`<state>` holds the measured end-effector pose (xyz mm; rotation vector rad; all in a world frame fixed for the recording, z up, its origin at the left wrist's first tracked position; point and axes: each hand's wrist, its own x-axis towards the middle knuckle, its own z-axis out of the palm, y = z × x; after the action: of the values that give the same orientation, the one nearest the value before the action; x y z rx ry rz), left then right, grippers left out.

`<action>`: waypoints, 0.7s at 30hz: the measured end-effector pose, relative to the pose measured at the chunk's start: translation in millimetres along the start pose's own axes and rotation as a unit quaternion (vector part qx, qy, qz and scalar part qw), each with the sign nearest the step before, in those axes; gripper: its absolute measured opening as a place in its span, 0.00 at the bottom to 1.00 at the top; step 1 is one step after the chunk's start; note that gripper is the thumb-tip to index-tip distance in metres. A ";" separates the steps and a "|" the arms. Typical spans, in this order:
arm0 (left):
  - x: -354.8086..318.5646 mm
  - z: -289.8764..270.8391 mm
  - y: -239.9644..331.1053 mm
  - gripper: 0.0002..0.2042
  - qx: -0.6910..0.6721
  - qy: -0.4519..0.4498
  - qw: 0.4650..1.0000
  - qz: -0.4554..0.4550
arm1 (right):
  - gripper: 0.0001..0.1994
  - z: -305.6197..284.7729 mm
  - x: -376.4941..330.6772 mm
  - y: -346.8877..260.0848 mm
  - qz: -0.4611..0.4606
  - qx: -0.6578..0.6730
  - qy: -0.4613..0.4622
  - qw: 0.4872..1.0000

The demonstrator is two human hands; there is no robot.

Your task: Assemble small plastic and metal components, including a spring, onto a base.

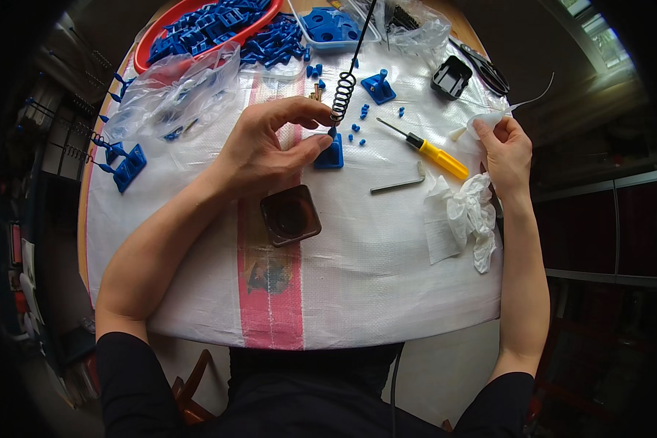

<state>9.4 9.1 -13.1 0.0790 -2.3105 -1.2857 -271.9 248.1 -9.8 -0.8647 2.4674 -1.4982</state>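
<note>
My left hand [277, 139] is closed at the lower end of a black coil spring [342, 95], thumb and forefinger pinching about its bottom. A straight black rod rises from the spring beyond the top of the view. Beneath it, a square blue base [330, 155] rests on the white woven sheet [372, 270]. Off to the right, my right hand [507, 150] grips a small soft-looking white piece [485, 125] with a long thin pale tail; its kind is unclear. A brown square cup [290, 214] sits below my left hand.
A yellow-handled screwdriver [442, 158], a metal hex key [398, 187] and crumpled tissue [463, 219] lie between my arms. Behind are a red basin [142, 51] of blue parts, a clear tub [376, 36], a black box [451, 77], scissors [487, 71] and a plastic bag [182, 95].
</note>
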 end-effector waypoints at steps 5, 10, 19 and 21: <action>0.3 -0.5 0.1 0.10 0.017 -0.004 1.000 0.002 | 0.12 -9.1 -17.9 -37.6 -0.083 -0.012 0.027 0.996; -0.3 0.2 -0.6 0.09 0.000 -0.003 1.000 0.001 | 0.14 -4.8 -55.6 -73.4 -0.096 0.010 -0.025 0.995; 1.0 0.9 -4.7 0.07 -0.033 -0.002 0.999 0.003 | 0.15 -6.4 -90.7 -73.1 -0.105 -0.038 -0.038 0.993; 1.1 -2.1 -7.8 0.08 -0.027 -0.007 1.000 0.010 | 0.14 -9.4 -96.2 -68.8 -0.106 -0.047 -0.039 0.992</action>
<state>7.9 2.8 -18.0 0.0282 -2.2810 -1.3409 -168.1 282.9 36.0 -1.2136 2.4716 -1.3865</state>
